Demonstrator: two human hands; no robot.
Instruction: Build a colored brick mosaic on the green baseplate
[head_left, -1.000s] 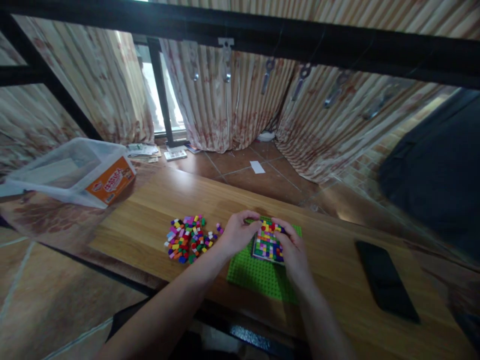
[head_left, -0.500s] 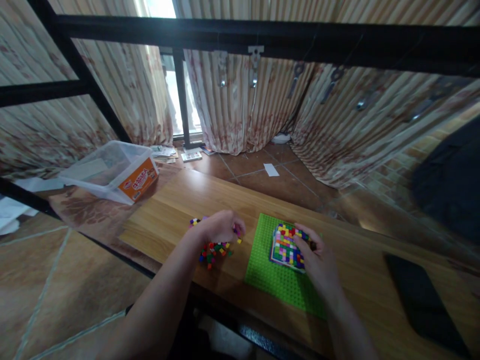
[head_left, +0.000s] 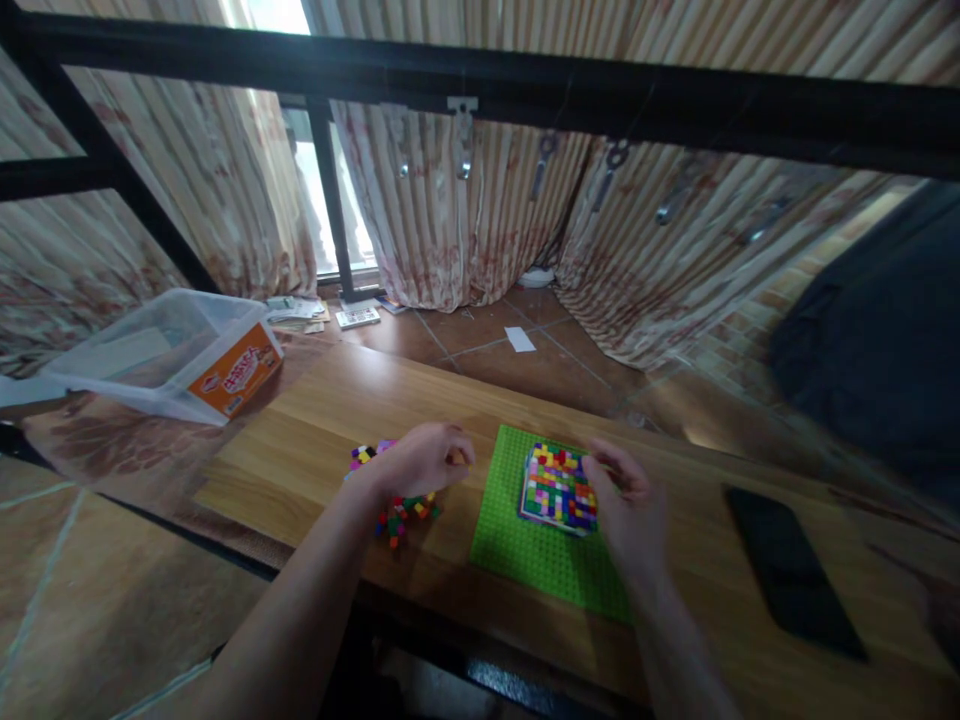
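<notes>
A square block of multicoloured toy bricks (head_left: 559, 488) sits on a green studded baseplate (head_left: 502, 545). My right hand (head_left: 630, 510) is at the block's right side, its thumb near the edge and its curved fingers apart from the thumb, with nothing visible between them. Left of the baseplate, my left hand (head_left: 427, 460) hovers over the wooden table with its fingers curled together; whatever they pinch is too small or hidden to name. Partly under that hand and wrist lies a loose pile of small coloured bricks (head_left: 397, 520).
A dark phone-like slab (head_left: 791, 570) lies on the wooden table (head_left: 360, 395) to the right. At the far left stands a clear plastic bin (head_left: 161, 350) with an orange label. A black metal bar (head_left: 525, 85) with hanging clips crosses above, before striped curtains (head_left: 480, 220).
My left hand has come away from the loose bricks slightly toward the baseplate. The right hand's fingers have loosened from the brick block. The whole view has shifted a little.
</notes>
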